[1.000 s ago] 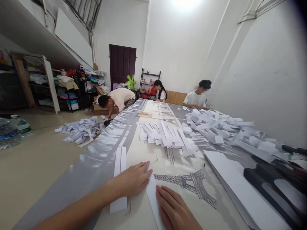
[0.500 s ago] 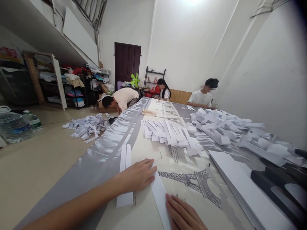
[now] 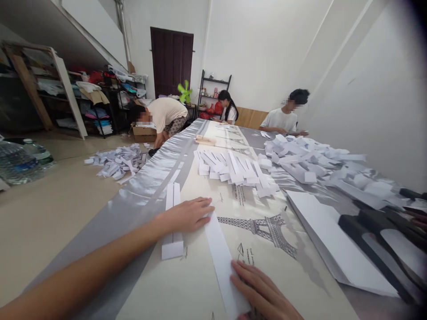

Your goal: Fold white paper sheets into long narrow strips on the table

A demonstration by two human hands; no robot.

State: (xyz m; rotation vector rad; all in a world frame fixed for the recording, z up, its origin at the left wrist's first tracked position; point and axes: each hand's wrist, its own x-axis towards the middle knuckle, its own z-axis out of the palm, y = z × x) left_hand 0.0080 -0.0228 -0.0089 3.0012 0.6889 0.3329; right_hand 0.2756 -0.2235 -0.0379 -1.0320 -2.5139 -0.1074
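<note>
A long white paper strip [image 3: 218, 255] lies on the printed tablecloth [image 3: 187, 289] in front of me. My left hand [image 3: 190, 214] rests flat with outstretched fingers over the strip's far end. Lower down, my right hand [image 3: 263, 291] lies along the strip's right edge, its fingers extended and touching the paper; its thumb is mostly hidden. A part of the strip under the right hand looks folded over. Left of it, a folded paper piece [image 3: 172, 249] with a lengthwise seam lies partly beneath my left hand and wrist.
A heap of folded white papers [image 3: 230, 166] sits ahead, with a larger paper pile [image 3: 307, 155] beyond it to the right. At right are a flat paper stack [image 3: 333, 240] and a black object [image 3: 367, 249]. Two people sit at the far end; another bends near floor papers [image 3: 116, 162].
My view has tilted down, so the scene sits higher in the picture. Both hands stay on the strip. The bending person's arms and the far right person's hands have shifted slightly.
</note>
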